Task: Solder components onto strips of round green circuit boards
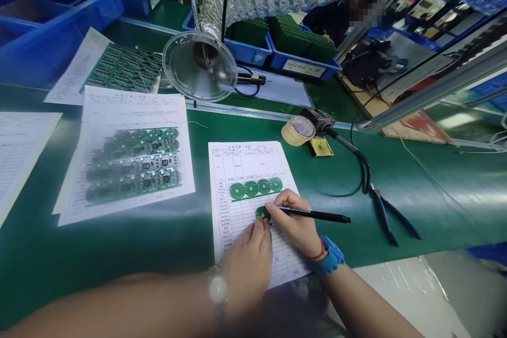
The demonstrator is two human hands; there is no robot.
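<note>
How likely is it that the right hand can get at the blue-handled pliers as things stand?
Likely yes: only green bench mat lies between the right hand and the blue-handled pliers, though that hand holds a black pen and probably must put it down first.

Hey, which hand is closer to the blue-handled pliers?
Right. The right hand, gripping a pen, sits left of the pliers; the left hand, touching a round board, lies farther left.
</note>
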